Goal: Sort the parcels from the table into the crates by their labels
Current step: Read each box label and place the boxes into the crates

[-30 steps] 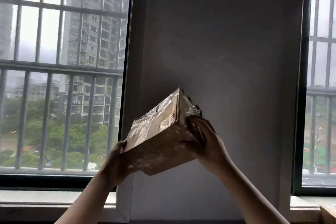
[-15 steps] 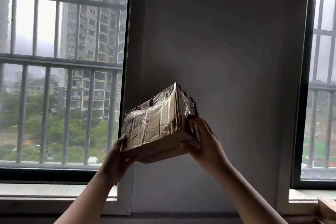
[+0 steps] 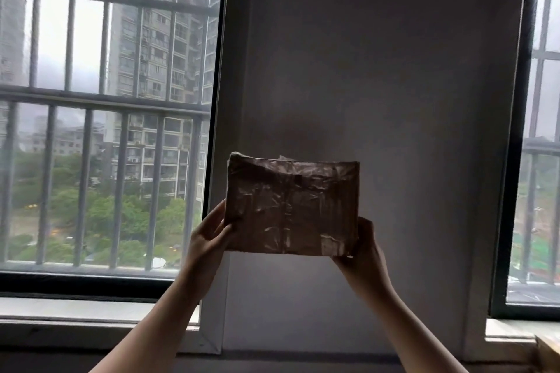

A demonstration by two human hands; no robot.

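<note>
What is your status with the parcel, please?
Left hand and right hand grip the parcel at its lower corners. Parcel held up before the wall, taped face to camera, no label legible. Nothing in the way.

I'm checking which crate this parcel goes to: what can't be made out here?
Head view:
Label on the parcel: none readable; face backlit, tape glares.
Outside the frame: crates, table.
Fingers of left hand and right hand: behind it.
Bottom right, wooden object: cut off by edge.

Support: left hand [image 3: 209,239] and right hand [image 3: 365,254] grip the parcel [image 3: 291,206] aloft.
Window sill [image 3: 91,309]: pale ledge below barred window [image 3: 106,97].
</note>
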